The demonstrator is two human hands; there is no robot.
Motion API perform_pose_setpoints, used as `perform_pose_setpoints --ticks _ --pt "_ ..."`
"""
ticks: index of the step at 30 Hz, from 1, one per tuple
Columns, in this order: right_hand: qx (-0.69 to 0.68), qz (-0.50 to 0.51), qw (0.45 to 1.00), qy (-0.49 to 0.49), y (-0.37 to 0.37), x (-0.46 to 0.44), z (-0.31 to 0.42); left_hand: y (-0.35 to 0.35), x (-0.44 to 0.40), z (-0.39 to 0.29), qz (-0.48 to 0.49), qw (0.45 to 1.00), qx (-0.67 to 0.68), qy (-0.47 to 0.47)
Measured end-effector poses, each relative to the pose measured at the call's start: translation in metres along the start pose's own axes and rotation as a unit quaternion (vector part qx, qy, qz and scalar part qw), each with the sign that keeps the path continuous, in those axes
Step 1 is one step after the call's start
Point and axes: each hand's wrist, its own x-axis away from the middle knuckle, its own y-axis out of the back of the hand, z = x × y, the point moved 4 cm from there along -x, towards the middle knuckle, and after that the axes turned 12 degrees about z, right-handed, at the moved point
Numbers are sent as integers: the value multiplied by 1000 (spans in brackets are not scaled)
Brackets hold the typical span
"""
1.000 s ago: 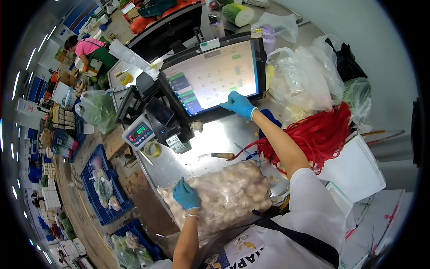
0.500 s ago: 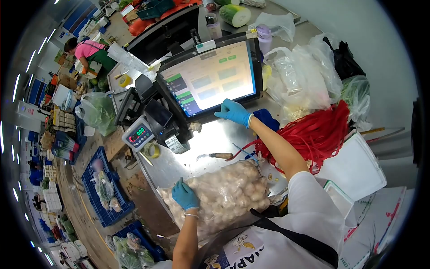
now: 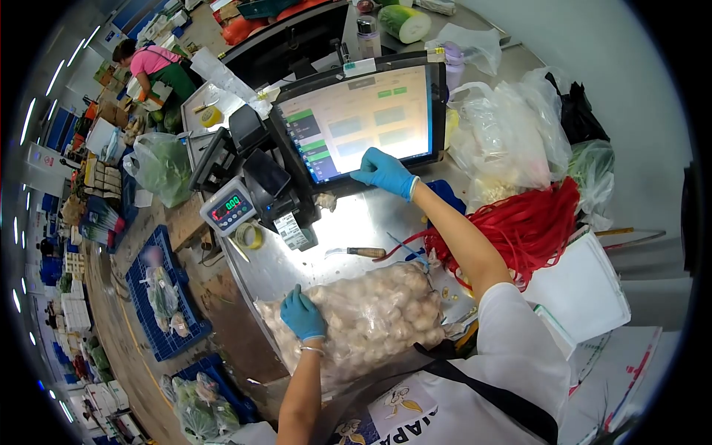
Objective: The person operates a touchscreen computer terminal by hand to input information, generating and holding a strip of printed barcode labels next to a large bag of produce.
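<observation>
- The bag of garlic (image 3: pixel 382 315) lies flat on the near part of the metal table (image 3: pixel 285 268), right before the person, where its broad side probably keeps it stable.
- The left hand (image 3: pixel 302 314) rests on the bag's left end, seemingly to steady it; from above I cannot tell whether the fingers pinch the plastic or only lie on it.
- The right hand (image 3: pixel 386 174) is at the lower edge of the screen (image 3: pixel 371 111), fingers loosely bent and gripping nothing visible; the screen's tilt seems chosen for reading and reaching.
- The scale display (image 3: pixel 231 206), showing 0.00, stands left of the screen and faces the person, presumably for easy reading.
- A knife (image 3: pixel 363 252) lies on the bag's far side and red straps (image 3: pixel 528 230) heap to the right, both likely kept within reach.
</observation>
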Motion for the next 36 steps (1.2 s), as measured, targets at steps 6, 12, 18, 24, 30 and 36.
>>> perform_pose_setpoints --ticks 6,12,18,24,30,36 --pt "3 11 1000 12 -3 -8 10 0 -1 -1 2 1000 0 4" --pt "12 10 999 34 -2 -11 13 -1 -1 1 4 1000 -4 2" --pt "21 12 999 28 1 -10 14 -1 -1 3 12 1000 7 8" --pt "15 16 1000 22 2 -11 12 0 -1 0 1 1000 -1 -1" --pt "47 -12 998 26 24 -27 14 0 -1 0 5 1000 1 0" --pt "-1 -20 1000 -1 40 -55 10 -1 -1 0 6 1000 0 6"
